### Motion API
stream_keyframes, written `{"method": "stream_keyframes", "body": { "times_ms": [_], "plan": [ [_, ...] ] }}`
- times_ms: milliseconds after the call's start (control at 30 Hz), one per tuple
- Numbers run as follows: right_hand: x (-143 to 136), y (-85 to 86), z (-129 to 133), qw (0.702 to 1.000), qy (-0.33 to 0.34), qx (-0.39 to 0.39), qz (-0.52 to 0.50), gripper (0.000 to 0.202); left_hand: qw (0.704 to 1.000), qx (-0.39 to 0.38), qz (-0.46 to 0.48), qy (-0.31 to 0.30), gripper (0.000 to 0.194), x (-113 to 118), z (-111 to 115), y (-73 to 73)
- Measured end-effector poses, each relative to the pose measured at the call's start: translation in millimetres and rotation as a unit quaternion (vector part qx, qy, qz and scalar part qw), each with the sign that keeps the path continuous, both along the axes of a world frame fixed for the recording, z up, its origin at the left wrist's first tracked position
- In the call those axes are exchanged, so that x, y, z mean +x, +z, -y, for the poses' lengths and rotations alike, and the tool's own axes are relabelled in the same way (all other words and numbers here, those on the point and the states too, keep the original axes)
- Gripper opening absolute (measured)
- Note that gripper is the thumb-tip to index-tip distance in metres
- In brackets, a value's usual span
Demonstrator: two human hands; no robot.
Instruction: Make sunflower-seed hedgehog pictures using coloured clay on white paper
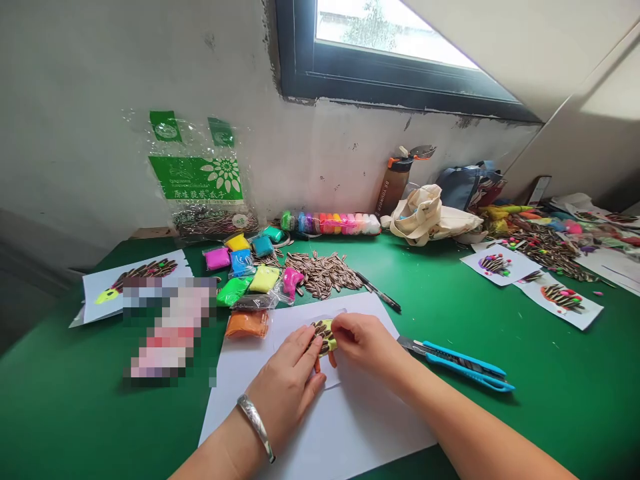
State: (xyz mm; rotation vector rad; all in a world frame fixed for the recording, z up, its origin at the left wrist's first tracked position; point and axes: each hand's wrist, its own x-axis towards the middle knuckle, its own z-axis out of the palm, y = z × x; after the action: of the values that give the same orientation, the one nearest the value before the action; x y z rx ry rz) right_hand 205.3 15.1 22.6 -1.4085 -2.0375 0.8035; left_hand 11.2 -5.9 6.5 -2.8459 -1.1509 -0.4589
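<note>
- The seed-studded clay figure [325, 337] lies between the two hands, on a small paper sheet [334, 383] that rests on a larger white sheet [385, 433] on the green worktop [560, 413]. Its body is yellow-green, with orange clay pieces [332, 360] along its near edge.
- The left hand [290, 370] is spread, palm down, its fingers resting on the left part of the figure and on the paper beside it (a silver bracelet [256, 427] circles that wrist).
- The right hand [367, 340] is curled closed, its fingertips at the figure's upper right edge; whether they pinch anything, I cannot tell.
- Beyond the hands, a loose pile of striped sunflower seeds [325, 272] lies on the worktop, with a black pen [383, 293] at its right side.
- Packets of coloured clay [264, 279] cluster left of the seeds, the orange packet [247, 325] nearest the left hand.
- A blue-handled cutting tool [465, 363] lies to the right of the white sheet, its tip close to the right forearm.
- Seed-decorated pictures lie at both sides: one at left [145, 280], two at right [507, 265].
- A clear seed bag [200, 180] with green printing stands against the wall.
</note>
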Motion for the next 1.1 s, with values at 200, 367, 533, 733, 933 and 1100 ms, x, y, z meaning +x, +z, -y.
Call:
{"method": "stream_keyframes", "body": {
  "times_ms": [200,367,533,733,933,1100],
  "plan": [
    [-5.0,0.2,1.7,0.998,-0.033,-0.046,-0.018,0.018,1.0,-0.016,0.026,0.003,0.04,-0.5,0.4,-1.9],
    [-11.2,-3.3,3.7,0.997,-0.059,-0.032,0.032,0.017,0.999,-0.018,0.043,-0.005,0.039,-0.2,-0.7,-2.1],
    [-12.0,-3.1,4.2,0.998,-0.037,-0.041,0.022,0.018,0.999,-0.024,0.041,-0.011,0.039,0.1,-0.4,-1.8],
    [1.6,-2.2,5.5,0.995,-0.059,0.026,0.07,0.014,0.999,-0.022,0.036,-0.003,0.039,-0.3,0.3,-2.2],
    [-1.0,-3.1,8.2,0.988,-0.055,0.032,0.138,0.018,0.997,-0.034,0.07,0.002,0.038,-0.7,-0.2,-2.7],
    [-7.0,-6.3,9.4,0.986,-0.048,0.044,0.153,0.02,0.997,-0.04,0.064,0.004,0.038,0.3,0.0,-3.0]
  ]
}}
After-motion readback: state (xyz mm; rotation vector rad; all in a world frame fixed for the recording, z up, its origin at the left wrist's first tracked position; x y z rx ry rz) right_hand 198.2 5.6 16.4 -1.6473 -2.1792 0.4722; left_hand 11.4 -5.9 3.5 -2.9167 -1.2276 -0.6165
